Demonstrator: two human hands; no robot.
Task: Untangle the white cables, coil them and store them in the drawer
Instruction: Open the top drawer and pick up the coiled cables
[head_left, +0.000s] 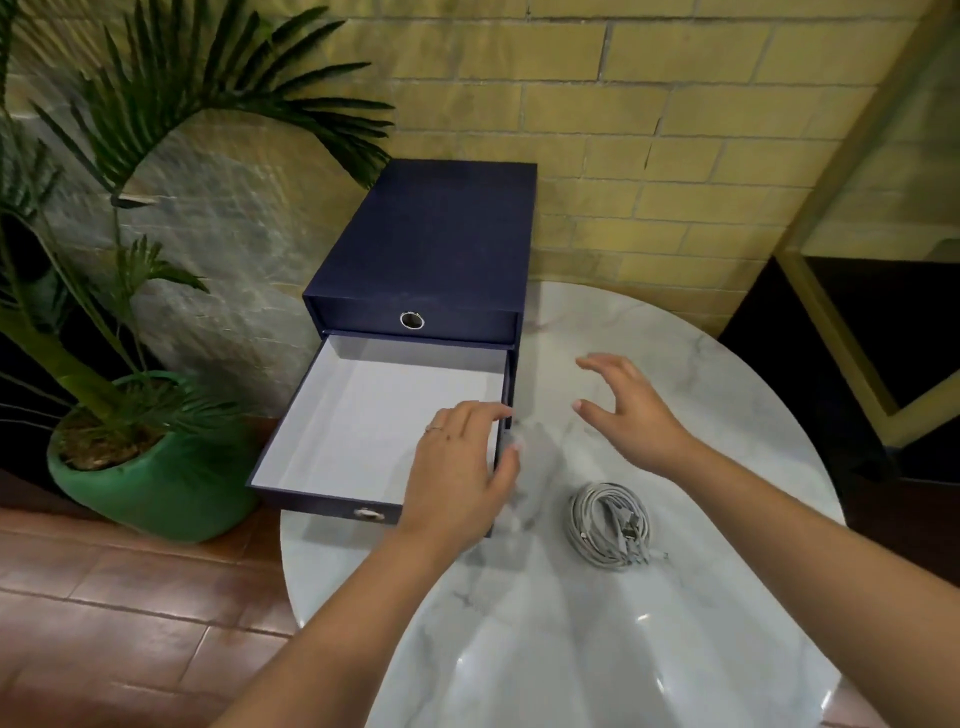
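A coiled bundle of white cables (609, 526) lies on the round marble table (597, 634), right of centre. The navy drawer box (431, 244) stands at the table's back left; its lower drawer (363, 415) is pulled out and shows a bare white inside. My left hand (457, 467) rests over the drawer's right wall near the front corner, fingers relaxed, a ring on one finger. My right hand (631, 410) hovers above the table just right of the box, fingers spread and holding nothing, beyond the cables.
The box's upper drawer (413, 320) is closed and has a metal ring pull. A palm in a green pot (150, 478) stands on the tiled floor to the left. Behind is a yellow brick wall (649, 130); a dark opening (883, 338) lies to the right.
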